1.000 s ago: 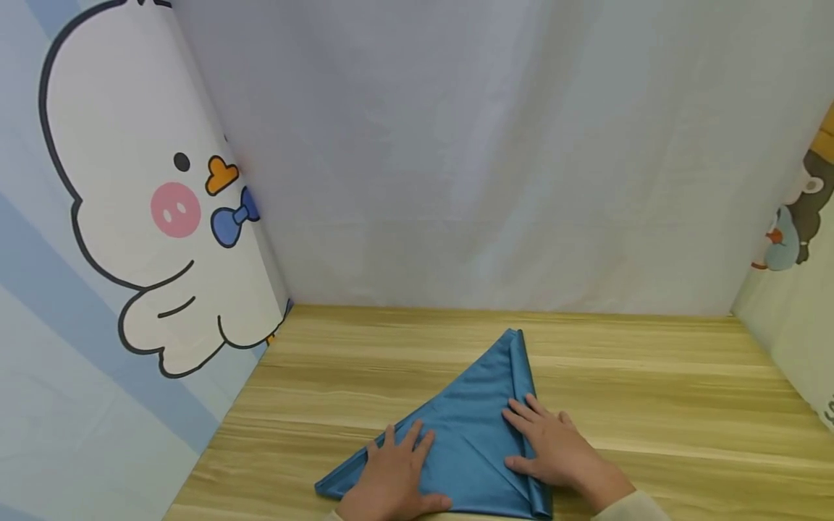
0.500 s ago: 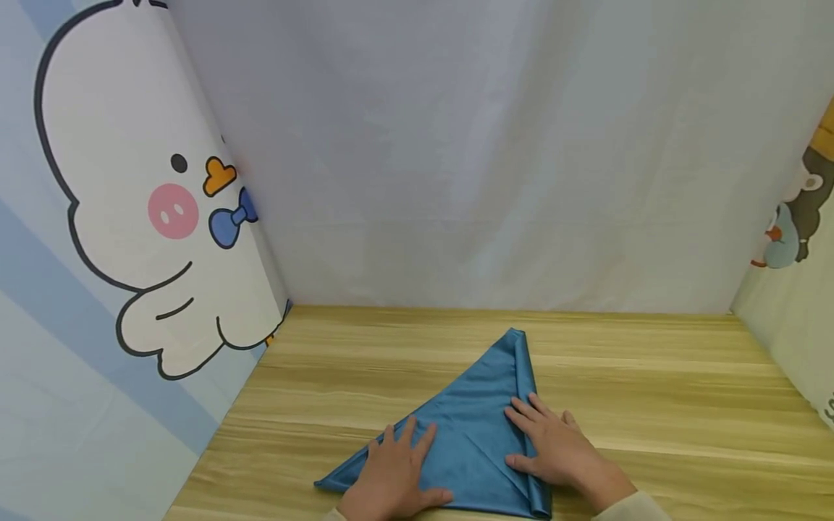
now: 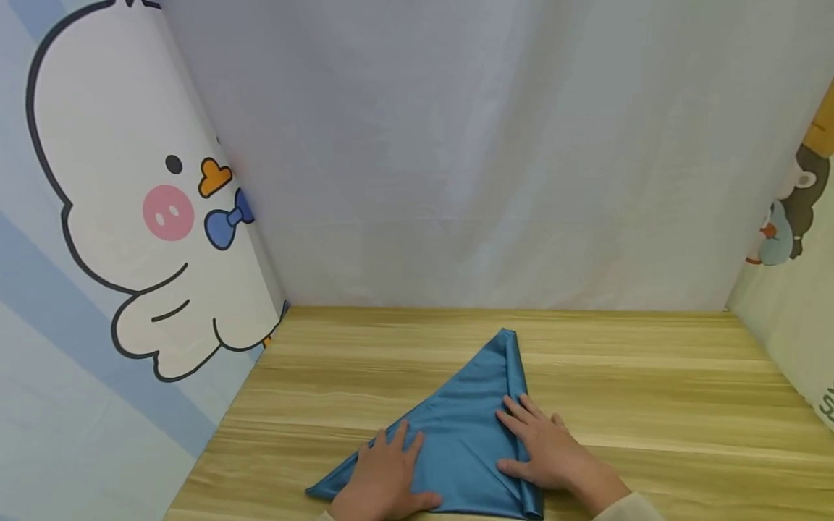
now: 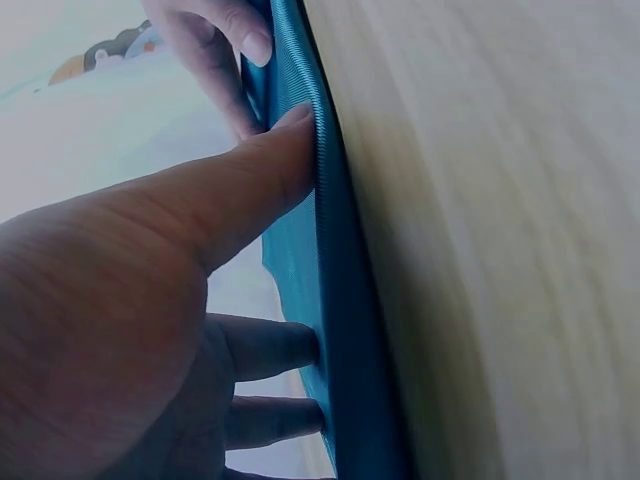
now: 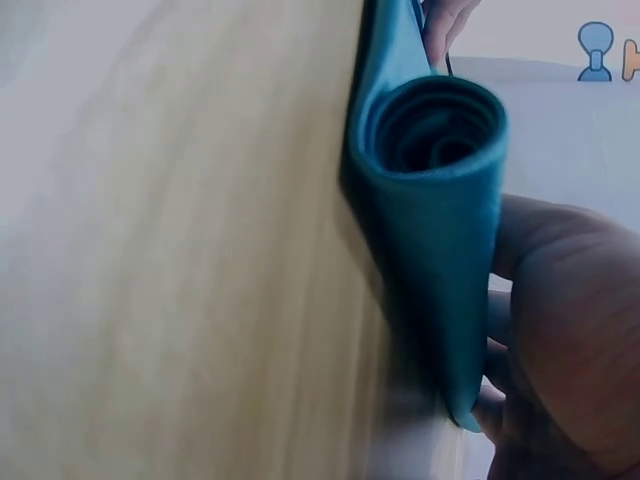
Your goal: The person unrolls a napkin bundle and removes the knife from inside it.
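Note:
A shiny blue cloth point(image 3: 459, 427), folded into a triangle, lies on the wooden table. Its right side is rolled into a narrow tube point(image 3: 515, 369) that runs from the far tip to the near edge. My left hand point(image 3: 381, 474) rests on the left part of the cloth with fingers spread and thumb close to the near edge. Across the rolled side lies my right hand point(image 3: 547, 449), its fingers extended and its thumb on the flat part beside the roll. In the right wrist view the roll's near end point(image 5: 435, 125) shows a spiral of several layers.
The wood-grain table point(image 3: 651, 391) stretches around the cloth. A pale grey curtain point(image 3: 495, 159) hangs along the back edge. A panel with a white cartoon duck point(image 3: 124, 217) stands at the left, and a pale printed panel point(image 3: 791, 304) at the right.
The head view has shifted slightly, so the scene sits a little differently in frame. Both hands stay on the cloth in nearly the same pose, and the roll looks the same.

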A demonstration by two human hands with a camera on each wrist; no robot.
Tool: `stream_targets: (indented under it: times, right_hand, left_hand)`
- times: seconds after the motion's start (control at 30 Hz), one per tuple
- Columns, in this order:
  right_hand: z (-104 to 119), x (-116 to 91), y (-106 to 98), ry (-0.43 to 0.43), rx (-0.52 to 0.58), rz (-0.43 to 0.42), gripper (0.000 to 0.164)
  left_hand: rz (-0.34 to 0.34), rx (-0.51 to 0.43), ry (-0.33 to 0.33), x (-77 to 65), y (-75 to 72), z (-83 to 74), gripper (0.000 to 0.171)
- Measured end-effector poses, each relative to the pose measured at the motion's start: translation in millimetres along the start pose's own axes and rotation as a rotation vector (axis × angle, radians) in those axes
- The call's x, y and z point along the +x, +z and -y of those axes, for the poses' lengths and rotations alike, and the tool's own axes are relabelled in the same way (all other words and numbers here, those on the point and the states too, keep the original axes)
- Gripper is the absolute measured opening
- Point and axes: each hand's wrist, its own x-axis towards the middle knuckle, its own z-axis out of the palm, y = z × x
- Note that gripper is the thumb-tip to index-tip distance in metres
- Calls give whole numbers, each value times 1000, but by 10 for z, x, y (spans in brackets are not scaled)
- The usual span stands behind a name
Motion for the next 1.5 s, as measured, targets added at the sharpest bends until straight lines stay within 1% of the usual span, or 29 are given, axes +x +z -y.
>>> stream_targets:
  times: [0.17,0.23,0.37,0.47,0.53,0.6,0.73,0.83,0.93,1.07,1.27,1.5]
  right_hand:
    - [54,47,65,-18,-7,2,80]
    - [78,70,82,-19,-9,6,79]
    - [114,108,103,-15,-6,18,79]
    - [123,113,103,-11,-7,12,80]
    - [119,108,100,-12,-4,0,80]
    - [112,103,97,-22,0,-15,79]
    - [111,109,109,-54,11,-31,80]
    - [115,104,118,-55,18,-32,80]
    - [119,86,110,-42,23,-31,81]
    - [106,71,99,-39,31,-37,81]
    - [70,62,86,-42,60,-28,81]
    - [67,44,68,-54,82,-30,79]
  left_hand:
    - [11,-26,-10,-50,26,120,99]
    - [13,-24,-11,-72,25,160,99]
    - [18,-17,-19,-105,19,187,99]
    - [-3,-21,-19,-74,10,129,101]
    - [-26,-15,-8,-22,1,47,103]
    - [-33,-10,5,48,-9,-57,103]
    - [14,-12,7,154,2,-233,101]
    - [50,-32,-9,196,24,-308,101]
    - [66,-57,-23,206,49,-329,104]
    - [73,-81,-28,201,73,-304,106]
    - [81,-76,-23,185,49,-288,106]
    - [61,-82,-29,177,48,-285,106]
